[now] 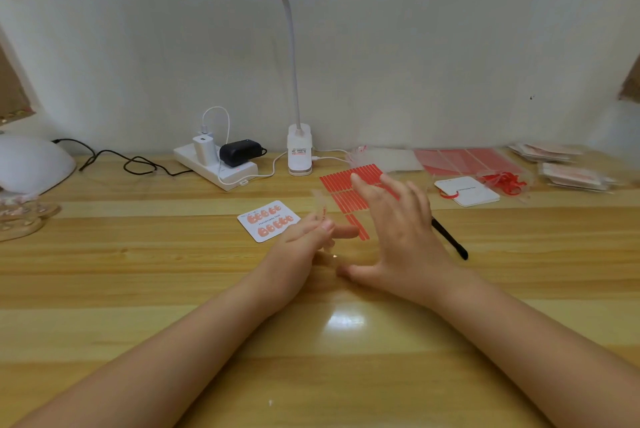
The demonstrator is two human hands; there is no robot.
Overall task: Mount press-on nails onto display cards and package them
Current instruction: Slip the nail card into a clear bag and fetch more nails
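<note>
A white display card point(268, 219) with several orange press-on nails on it lies on the wooden table just left of my hands. My left hand point(304, 237) pinches a small clear strip with red print point(320, 207) that sticks upward from its fingertips. My right hand point(398, 230) hovers beside it with fingers spread and straight, holding nothing, partly covering a sheet of red adhesive strips point(346, 187). A stack of blank white cards point(467, 190) with a red tie lies to the right.
A black pen point(450, 239) lies right of my right hand. At the back stand a clip lamp point(299, 150), a power strip point(216, 164) with chargers, red sheets point(467, 159) and clear bags point(575, 176). A white dome lamp point(31, 164) sits far left.
</note>
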